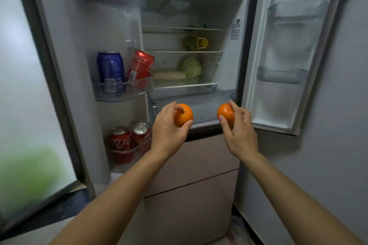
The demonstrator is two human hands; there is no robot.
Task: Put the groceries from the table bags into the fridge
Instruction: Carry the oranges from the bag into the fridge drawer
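Both my arms reach forward, forearms bare, wrists slightly bent up. My left hand [169, 131] wraps its fingers around an orange [184, 115], thumb below, fingertips on top. My right hand [239, 133] grips a second orange [224, 113] from its right side, thumb in front. Both fruits are round, bright orange, glossy, skin intact, well apart from each other. Just beyond both hands sits the clear crisper drawer [199, 103] of the open fridge [235, 55]. Above and left of my left hand, cans [110, 70] stand in the door shelf.
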